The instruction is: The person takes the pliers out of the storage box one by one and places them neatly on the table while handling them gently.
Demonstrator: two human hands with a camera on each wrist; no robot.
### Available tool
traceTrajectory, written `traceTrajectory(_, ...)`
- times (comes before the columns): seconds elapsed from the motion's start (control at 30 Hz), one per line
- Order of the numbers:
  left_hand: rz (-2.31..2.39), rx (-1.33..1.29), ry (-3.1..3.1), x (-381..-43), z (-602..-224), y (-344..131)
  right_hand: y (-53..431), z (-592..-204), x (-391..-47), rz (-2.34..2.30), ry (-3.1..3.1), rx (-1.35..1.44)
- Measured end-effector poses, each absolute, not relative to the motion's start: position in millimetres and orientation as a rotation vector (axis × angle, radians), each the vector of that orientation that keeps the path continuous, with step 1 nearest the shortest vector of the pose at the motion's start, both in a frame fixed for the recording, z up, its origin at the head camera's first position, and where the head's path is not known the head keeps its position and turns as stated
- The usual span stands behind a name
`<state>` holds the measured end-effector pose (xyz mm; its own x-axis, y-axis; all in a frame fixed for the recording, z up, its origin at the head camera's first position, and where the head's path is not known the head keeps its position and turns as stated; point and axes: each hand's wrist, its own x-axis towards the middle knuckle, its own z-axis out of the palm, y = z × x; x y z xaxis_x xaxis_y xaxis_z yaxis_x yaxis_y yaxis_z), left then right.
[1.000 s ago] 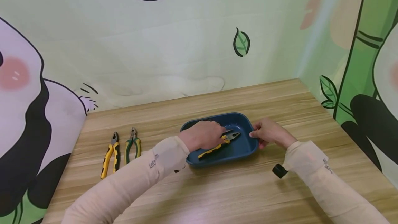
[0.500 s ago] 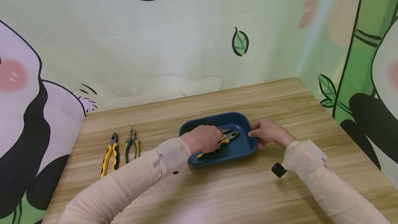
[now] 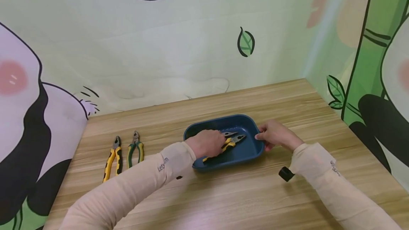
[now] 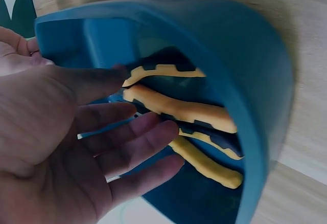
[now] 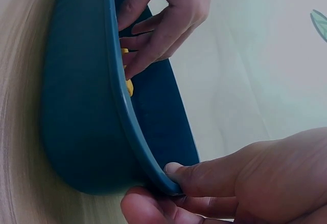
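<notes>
In the head view, my left hand [image 3: 207,143] reaches down into a blue plastic tray [image 3: 250,148]. Two pairs of yellow-and-black pliers lie inside it: the nearer pliers [image 3: 228,147] and, just behind, the farther pliers [image 3: 230,134], partly covered by the hand. The left wrist view shows thumb and fingers spread over the handles [image 4: 179,109], the thumb at the upper pair and the fingers extended loosely over the lower one. My right hand [image 3: 277,136] pinches the tray's right end, with thumb inside the rim [image 5: 134,124] and fingers outside.
Left of the tray on the wooden table [image 3: 223,201] lie yellow-and-black pliers [image 3: 110,162] and smaller green-and-yellow pliers [image 3: 141,151]. A black cylindrical piece [image 3: 286,174] sticks out at my right wrist. A printed cloth backdrop [image 3: 191,45] stands behind and beside the table.
My left hand has drawn slightly left and back within the tray, uncovering more of the pliers' heads. The right hand keeps its hold on the rim.
</notes>
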<state>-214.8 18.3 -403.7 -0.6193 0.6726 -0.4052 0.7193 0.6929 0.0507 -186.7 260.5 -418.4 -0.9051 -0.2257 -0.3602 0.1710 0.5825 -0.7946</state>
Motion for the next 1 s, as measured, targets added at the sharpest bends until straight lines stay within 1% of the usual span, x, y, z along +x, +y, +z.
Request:
traceTrajectory(0.43,-0.224,1.055,2.535,-216,-419,20,260,-416,-188,-1.240,2.394,-0.043)
traceTrajectory(1.0,-0.289,0.974,2.563,-214,-425,25,259,-414,-190,-1.162,2.428,-0.090)
